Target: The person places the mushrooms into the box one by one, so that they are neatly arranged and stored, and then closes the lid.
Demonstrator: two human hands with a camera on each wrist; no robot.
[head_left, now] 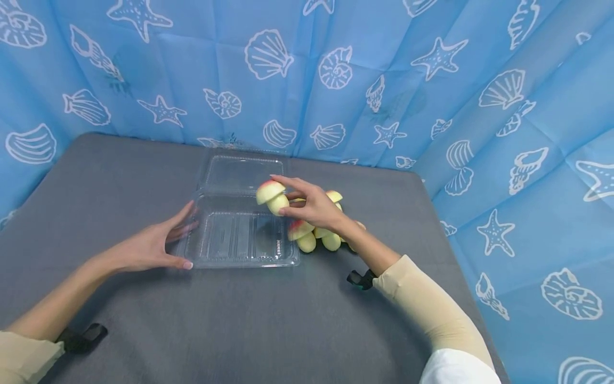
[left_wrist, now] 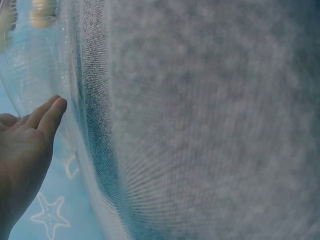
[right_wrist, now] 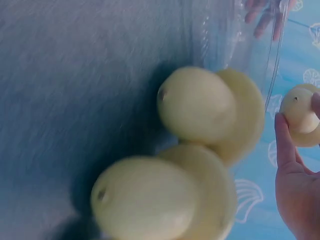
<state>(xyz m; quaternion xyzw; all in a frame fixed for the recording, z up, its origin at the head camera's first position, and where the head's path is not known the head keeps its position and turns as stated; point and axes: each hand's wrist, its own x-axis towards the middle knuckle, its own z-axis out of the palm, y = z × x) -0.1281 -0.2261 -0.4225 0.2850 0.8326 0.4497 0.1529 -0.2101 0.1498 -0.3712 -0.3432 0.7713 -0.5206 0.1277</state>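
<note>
My right hand [head_left: 314,205] pinches a toy mushroom [head_left: 271,196] with a pale yellow stem and a red-tinged cap, holding it above the right side of a clear plastic container [head_left: 240,262]. In the right wrist view the stem end of this mushroom [right_wrist: 299,107] shows between thumb and fingers. At the container's left edge is my left hand [head_left: 152,246], fingers extended and spread along its side. Several more mushrooms [head_left: 305,242] lie in a cluster right of the container, partly hidden under my right forearm. The container's lid [head_left: 244,170] lies folded back behind its tray.
A grey cloth-covered table [head_left: 268,330] lies under everything. Behind it and to the right hangs a blue curtain [head_left: 297,106] printed with white shells and starfish. Black straps [head_left: 362,279] sit at both wrists.
</note>
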